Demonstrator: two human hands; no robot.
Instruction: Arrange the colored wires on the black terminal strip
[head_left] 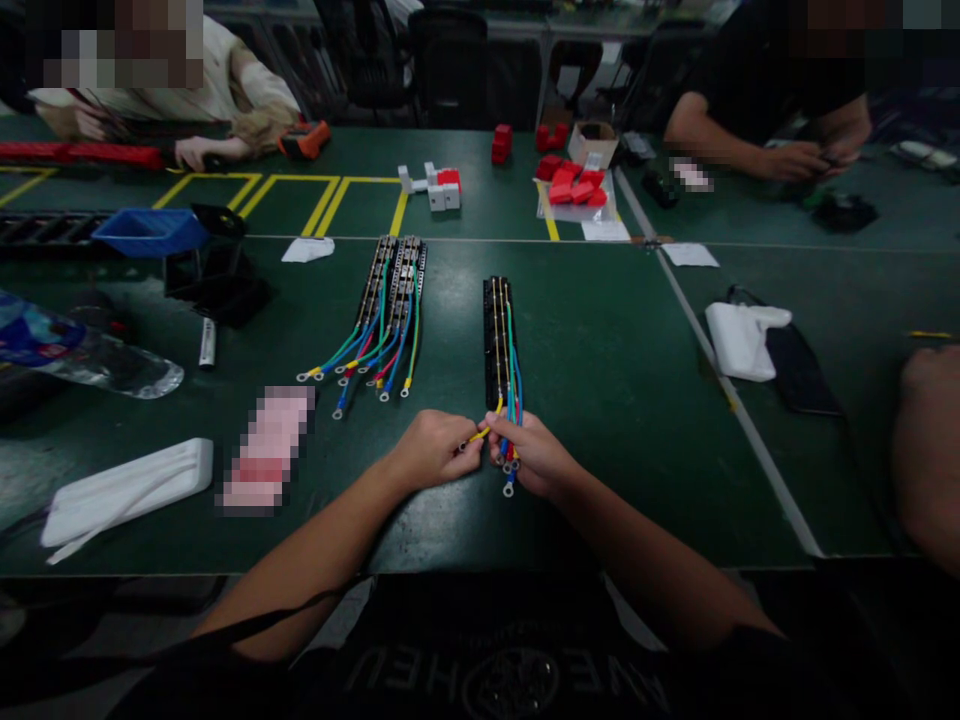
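A black terminal strip [498, 335] lies lengthwise on the green table in front of me, with coloured wires running along its right side. My left hand [442, 448] is closed on a yellow wire [480, 435] that bends away to the left and ends in a ring terminal. My right hand [536, 452] is closed around the wires at the strip's near end. Blue, red and green wires pass through it, and their ring terminals [509, 489] hang out below the fingers. Two similar wired strips [390, 280] lie to the left, their ring-ended wires fanned toward me.
At left are a water bottle [90, 350], blue bin [154, 232], white power bank [127, 495] and blurred pink item [271, 445]. Red parts [577, 185] and grey-white blocks [442, 190] sit farther back. A white device [742, 340] lies right. Two people work across the table; another's arm [930, 450] shows right.
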